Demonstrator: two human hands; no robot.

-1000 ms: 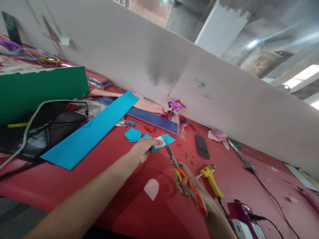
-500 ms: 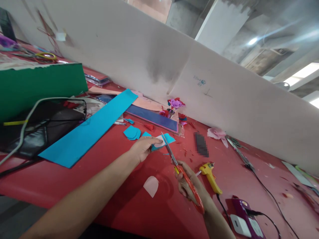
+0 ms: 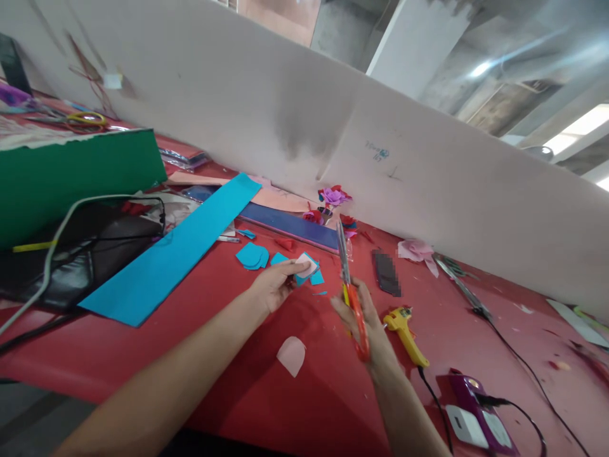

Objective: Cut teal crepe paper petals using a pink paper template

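My left hand (image 3: pixel 275 284) pinches a pale pink petal-shaped piece (image 3: pixel 306 263) together with blue paper under it. A small blue offcut (image 3: pixel 316 277) shows just beside the held pieces. In my right hand (image 3: pixel 364 311) are orange-handled scissors (image 3: pixel 355 314), their blades pointing up and away, apart from the paper. Another pale pink petal piece (image 3: pixel 292 355) lies on the red table nearer to me. Several cut blue petal pieces (image 3: pixel 253 255) lie to the left of my left hand.
A long blue strip (image 3: pixel 176 251) slants across the left, by a black bag (image 3: pixel 90 247) and a green box (image 3: pixel 80 178). On the right are a yellow glue gun (image 3: pixel 406 335), a dark phone-like object (image 3: pixel 387 273) and a purple power strip (image 3: pixel 480 412). Paper flowers (image 3: pixel 334 195) stand near the wall.
The scissors have left the paper and swung right and more upright in my right hand. A blue bit beside the pink piece has been cut away.
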